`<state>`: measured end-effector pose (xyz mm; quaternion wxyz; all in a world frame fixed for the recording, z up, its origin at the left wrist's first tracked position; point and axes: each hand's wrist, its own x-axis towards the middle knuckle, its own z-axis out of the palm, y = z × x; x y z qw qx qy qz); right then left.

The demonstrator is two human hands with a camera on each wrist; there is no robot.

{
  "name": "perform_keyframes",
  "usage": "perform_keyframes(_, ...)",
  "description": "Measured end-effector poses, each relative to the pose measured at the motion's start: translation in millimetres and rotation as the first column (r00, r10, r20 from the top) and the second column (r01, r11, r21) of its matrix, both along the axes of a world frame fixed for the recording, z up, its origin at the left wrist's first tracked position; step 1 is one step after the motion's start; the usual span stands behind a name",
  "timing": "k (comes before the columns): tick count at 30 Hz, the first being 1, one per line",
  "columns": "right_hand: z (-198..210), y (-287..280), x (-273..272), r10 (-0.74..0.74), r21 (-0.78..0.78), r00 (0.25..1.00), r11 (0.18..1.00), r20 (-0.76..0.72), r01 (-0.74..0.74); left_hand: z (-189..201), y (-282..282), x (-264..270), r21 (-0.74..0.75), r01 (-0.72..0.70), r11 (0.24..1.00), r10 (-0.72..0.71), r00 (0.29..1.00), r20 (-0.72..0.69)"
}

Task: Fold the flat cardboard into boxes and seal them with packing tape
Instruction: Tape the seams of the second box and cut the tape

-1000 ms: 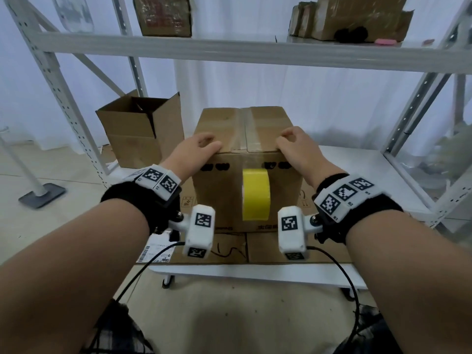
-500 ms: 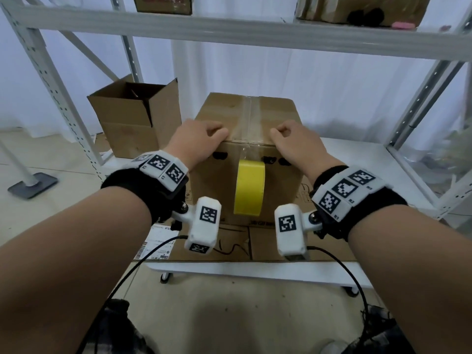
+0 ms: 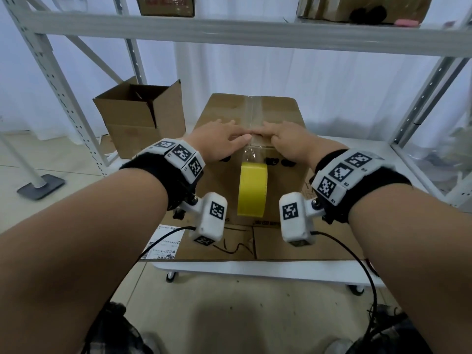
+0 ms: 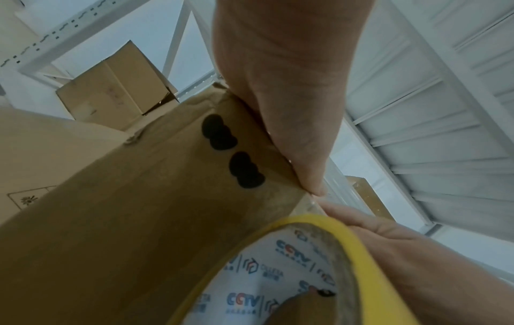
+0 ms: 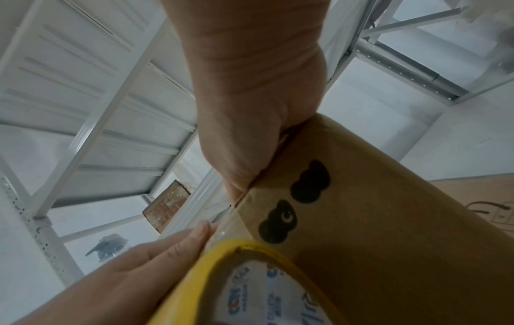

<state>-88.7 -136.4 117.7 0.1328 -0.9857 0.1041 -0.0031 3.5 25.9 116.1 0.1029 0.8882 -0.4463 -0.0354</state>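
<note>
I'm pressing both flat, empty hands, left hand [image 3: 221, 141] and right hand [image 3: 286, 141], onto the clear tape strip [image 3: 252, 116] along the seam of the brown cardboard box [image 3: 224, 190], but the yellow packing-tape roll [image 3: 252, 188] is dangling uncut, likely peeling it.

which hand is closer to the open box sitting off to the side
Left. The left hand rests on the taped box's top on the side toward the open box; the right hand rests farther away.

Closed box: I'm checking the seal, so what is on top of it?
On the closed box: clear tape along the seam, left hand and right hand pressing near the front edge. The seam beneath them is covered.
</note>
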Motion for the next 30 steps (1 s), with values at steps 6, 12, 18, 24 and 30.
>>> perform_keyframes(6,12.8,9.3,-7.2,-0.029,0.172,0.997,0.985,0.068,0.016,3.2,9.6,-0.7,-0.042,0.036,0.998,-0.038,0.998,-0.044)
perform_keyframes(12,1.1,8.0,-12.8,-0.013,-0.024,0.998,1.000,0.059,0.014,5.1,6.0,-4.4,-0.015,0.050,0.999,-0.049,0.998,0.032)
perform_keyframes(18,1.2,14.4,-18.5,0.046,-0.092,0.997,0.995,0.064,-0.040,0.2,6.4,-4.7,0.022,0.063,0.998,-0.065,0.990,0.125)
perform_keyframes(24,-8.1,12.6,-1.1,-0.085,-0.068,0.996,0.994,0.033,0.087,-9.1,20.8,4.3,-0.028,-0.102,0.994,0.104,0.991,0.079)
perform_keyframes(30,-14.2,16.2,-16.6,-0.274,-0.008,0.960,0.961,0.053,0.275,-21.2,28.4,-2.5,-0.316,-0.235,0.919,0.215,0.972,-0.096)
